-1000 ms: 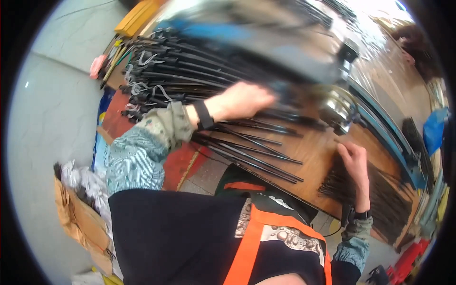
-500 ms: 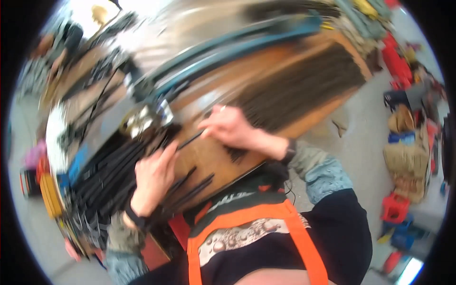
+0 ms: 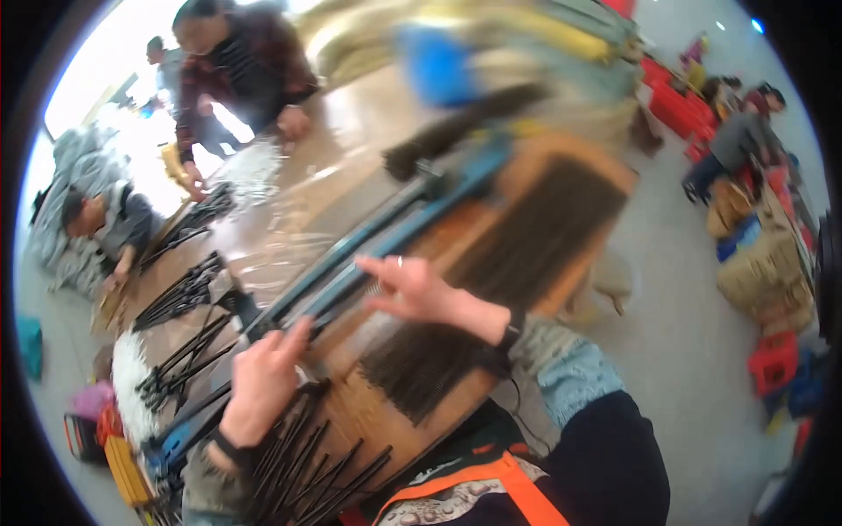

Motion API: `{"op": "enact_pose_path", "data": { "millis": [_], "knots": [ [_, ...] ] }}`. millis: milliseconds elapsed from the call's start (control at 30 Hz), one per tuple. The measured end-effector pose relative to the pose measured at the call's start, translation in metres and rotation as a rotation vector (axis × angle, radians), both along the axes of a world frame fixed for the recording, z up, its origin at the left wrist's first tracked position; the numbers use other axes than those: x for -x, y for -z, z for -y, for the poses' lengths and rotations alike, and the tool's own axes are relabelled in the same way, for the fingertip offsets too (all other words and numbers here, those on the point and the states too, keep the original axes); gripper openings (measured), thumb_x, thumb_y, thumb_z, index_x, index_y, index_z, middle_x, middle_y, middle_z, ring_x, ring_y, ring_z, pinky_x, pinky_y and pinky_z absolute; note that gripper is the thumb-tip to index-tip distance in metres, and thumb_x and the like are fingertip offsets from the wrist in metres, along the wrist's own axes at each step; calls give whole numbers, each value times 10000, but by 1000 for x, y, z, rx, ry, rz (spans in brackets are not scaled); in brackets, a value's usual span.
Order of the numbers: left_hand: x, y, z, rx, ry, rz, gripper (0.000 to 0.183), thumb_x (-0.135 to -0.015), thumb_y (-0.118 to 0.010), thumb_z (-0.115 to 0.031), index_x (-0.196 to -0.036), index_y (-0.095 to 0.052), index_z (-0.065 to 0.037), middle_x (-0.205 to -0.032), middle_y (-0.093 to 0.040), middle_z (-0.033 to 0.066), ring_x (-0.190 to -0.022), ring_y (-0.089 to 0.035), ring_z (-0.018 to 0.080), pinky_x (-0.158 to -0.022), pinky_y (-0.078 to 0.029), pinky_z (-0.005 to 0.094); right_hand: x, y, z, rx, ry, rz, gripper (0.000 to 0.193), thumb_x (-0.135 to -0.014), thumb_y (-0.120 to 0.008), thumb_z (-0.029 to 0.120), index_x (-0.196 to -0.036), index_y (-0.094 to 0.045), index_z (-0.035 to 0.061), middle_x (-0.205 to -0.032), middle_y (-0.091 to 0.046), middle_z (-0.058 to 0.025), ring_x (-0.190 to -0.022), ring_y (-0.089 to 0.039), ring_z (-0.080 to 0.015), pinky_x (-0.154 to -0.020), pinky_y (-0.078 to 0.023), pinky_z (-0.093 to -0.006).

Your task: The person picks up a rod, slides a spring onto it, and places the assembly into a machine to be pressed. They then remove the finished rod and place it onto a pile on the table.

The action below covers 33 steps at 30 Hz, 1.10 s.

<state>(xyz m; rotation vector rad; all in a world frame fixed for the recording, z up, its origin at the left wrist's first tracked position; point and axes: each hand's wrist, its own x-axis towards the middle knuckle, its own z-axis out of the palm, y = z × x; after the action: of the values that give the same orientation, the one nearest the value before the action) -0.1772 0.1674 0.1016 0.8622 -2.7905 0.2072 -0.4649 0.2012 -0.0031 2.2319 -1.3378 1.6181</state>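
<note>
A long blue-grey metal fixture (image 3: 377,241) with parallel rails runs diagonally across the bench. My left hand (image 3: 263,386) is over its near-left end, index finger stretched along the rail and the other fingers partly hidden. My right hand (image 3: 419,291) is farther right over the same rails, index finger extended, thumb apart, nothing visible in its grasp. Blur hides whether a thin rod lies between the fingertips. Below my right hand, a dense layer of thin dark rods (image 3: 517,254) covers the wooden board (image 3: 596,153). Loose black rods (image 3: 307,456) lie beside my left wrist.
Across the table, one person (image 3: 250,61) leans over a white pile (image 3: 250,175); another (image 3: 105,223) works at the left edge. Bundles of black rods (image 3: 180,294) lie left of the fixture. A blurred blue object (image 3: 436,66) sits behind it. Sacks (image 3: 763,285) stand right.
The view has swung, bringing people across the table into sight. Both hands have moved from over the wooden board to the blue-grey fixture. The dark rod between them no longer shows clearly.
</note>
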Motion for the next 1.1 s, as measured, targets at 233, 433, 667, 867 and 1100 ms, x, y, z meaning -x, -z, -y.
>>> {"op": "enact_pose_path", "data": {
  "millis": [233,433,667,867,1100],
  "knots": [
    [-3,0,3,134,-28,25,384,-812,-603,-96,-1185,-618,-183,-727,-547,55,-693,-613,237,-569,-507,371,13,29,-4,-143,334,-99,449,-821,-753,197,-1228,-600,86,-714,-623,-127,-604,-601,-300,-584,-508,-404],
    [-30,-9,-4,112,-31,-9,425,-757,-611,-81,-1169,-623,-186,-727,-543,40,-666,-590,222,-564,-488,370,-31,-12,-11,-66,-166,222,327,-831,-731,142,-1141,-652,77,-703,-605,-91,-711,-589,-281,-672,-490,-351],
    [-41,-3,-21,55,-20,-56,457,-758,-596,-52,-1189,-629,-199,-705,-514,34,-658,-570,225,-554,-473,367,-56,-24,-15,-106,-162,116,155,-826,-745,154,-944,-724,56,-765,-625,-76,-764,-578,-247,-705,-465,-341],
    [-62,-14,-23,120,-41,-53,448,-768,-592,-40,-1184,-644,-199,-699,-510,36,-663,-572,233,-553,-472,368,-27,10,-17,-297,-119,157,222,-825,-739,127,-1042,-732,80,-766,-636,-97,-669,-579,-240,-604,-466,-335],
    [-63,-7,-32,91,-72,-86,393,-819,-631,-65,-1195,-652,-178,-694,-496,57,-660,-571,242,-560,-464,378,-55,-4,-8,-17,-129,21,361,-805,-757,135,-1164,-714,142,-678,-597,-52,-617,-578,-165,-528,-457,-314]
  ]
}}
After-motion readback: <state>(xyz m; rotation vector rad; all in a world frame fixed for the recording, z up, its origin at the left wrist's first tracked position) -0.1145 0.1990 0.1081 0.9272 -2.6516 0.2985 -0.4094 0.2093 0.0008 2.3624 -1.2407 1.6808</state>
